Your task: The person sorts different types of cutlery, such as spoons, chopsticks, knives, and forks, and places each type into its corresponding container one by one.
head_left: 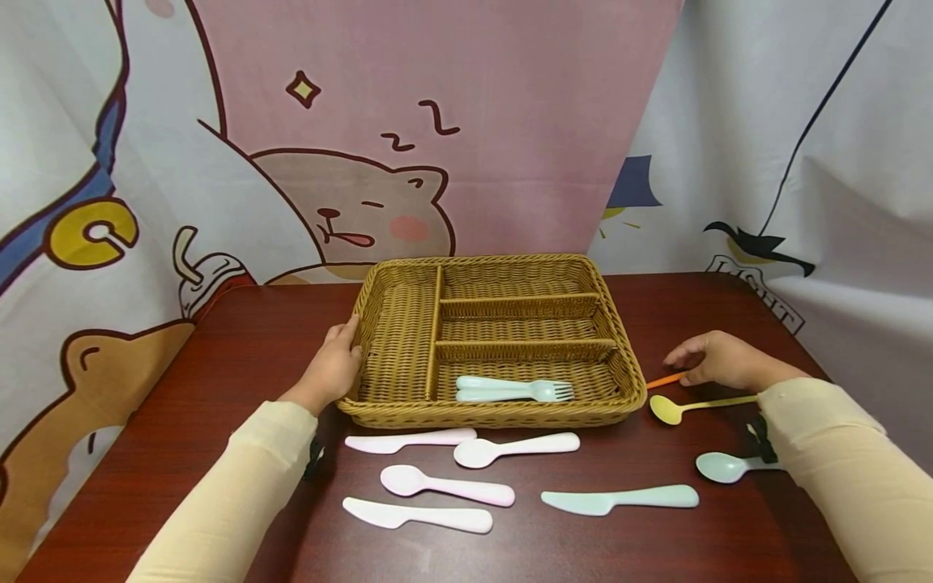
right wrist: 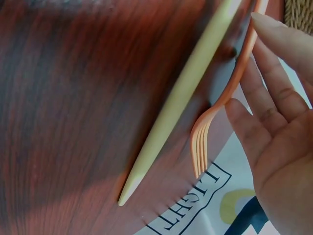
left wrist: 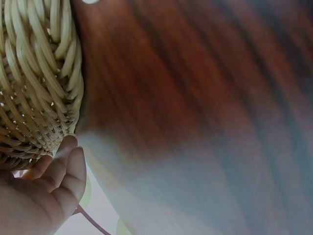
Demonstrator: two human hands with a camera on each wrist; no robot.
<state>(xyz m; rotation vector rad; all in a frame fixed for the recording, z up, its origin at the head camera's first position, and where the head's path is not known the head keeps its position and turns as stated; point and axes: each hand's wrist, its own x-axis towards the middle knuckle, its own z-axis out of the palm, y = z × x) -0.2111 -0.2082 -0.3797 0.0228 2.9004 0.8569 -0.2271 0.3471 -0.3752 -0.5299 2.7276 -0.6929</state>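
Observation:
My left hand [head_left: 331, 368] rests against the left side of a woven basket [head_left: 481, 414], its fingers on the outer wall [left wrist: 41, 83]. To the right of the basket, my right hand [head_left: 729, 360] pinches an orange fork [head_left: 665, 380]. The right wrist view shows the thumb on the fork's handle [right wrist: 239, 68], with fingertips along its other side and the tines pointing away from the basket. A yellow spoon [head_left: 666, 410] lies beside the fork on the table. Two pale green forks [head_left: 510, 390] lie in the basket's front right compartment.
In front of the basket lie a pinkish knife [head_left: 408, 440], a white spoon [head_left: 477, 453], a pink spoon [head_left: 448, 484], a white knife [head_left: 415, 515] and a green knife [head_left: 619, 499]. A green spoon [head_left: 722, 467] is partly under the right sleeve. A printed curtain [head_left: 525, 146] hangs behind.

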